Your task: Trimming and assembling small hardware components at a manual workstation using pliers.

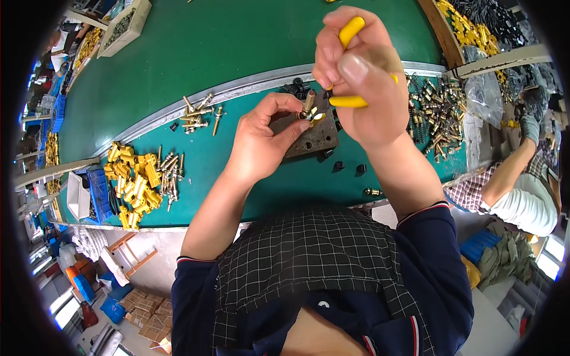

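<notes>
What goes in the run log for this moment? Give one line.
left hand: steadies brass pin on metal block | right hand: grips yellow-handled pliers at pin | bench: yellow parts

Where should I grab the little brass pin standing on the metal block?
Probably pinch the brass pin around its upper shaft, coming from the left like the left hand. It stands upright on the metal block, and the right hand with the yellow-handled pliers crowds its right.

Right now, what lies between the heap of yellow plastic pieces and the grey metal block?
In the head view, the left hand lies between the yellow pieces and the grey metal block, plus brass bolts.
</notes>
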### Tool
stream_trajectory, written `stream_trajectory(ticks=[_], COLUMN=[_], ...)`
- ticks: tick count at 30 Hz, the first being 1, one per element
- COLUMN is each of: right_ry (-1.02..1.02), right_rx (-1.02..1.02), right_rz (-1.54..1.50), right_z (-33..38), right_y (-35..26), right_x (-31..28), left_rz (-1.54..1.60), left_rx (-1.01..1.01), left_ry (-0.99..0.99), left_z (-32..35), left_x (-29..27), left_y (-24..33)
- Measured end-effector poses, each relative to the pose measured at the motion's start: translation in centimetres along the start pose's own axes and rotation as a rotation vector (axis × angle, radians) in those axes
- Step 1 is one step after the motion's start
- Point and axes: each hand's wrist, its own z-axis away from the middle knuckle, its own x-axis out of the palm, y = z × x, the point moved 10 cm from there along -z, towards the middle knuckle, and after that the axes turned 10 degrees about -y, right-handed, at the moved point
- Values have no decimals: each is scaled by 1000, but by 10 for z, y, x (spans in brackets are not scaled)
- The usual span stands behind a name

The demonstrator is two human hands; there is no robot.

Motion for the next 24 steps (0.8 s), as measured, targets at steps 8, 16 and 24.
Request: stream_trajectory(ticks=[8, 16, 24], right_ry=[127, 278, 177], right_rx=[223, 219, 102], right_rz=[-53, -202, -245], right_z=[-6, 8, 12], right_y=[2, 6, -5], right_x=[3, -18, -12], left_rz=[3, -2, 85], left_rx=[-9, -28, -19], left_ry=[14, 20, 19], left_z=[2, 4, 3], left_x=[2, -1, -3], left_y=[1, 1, -6])
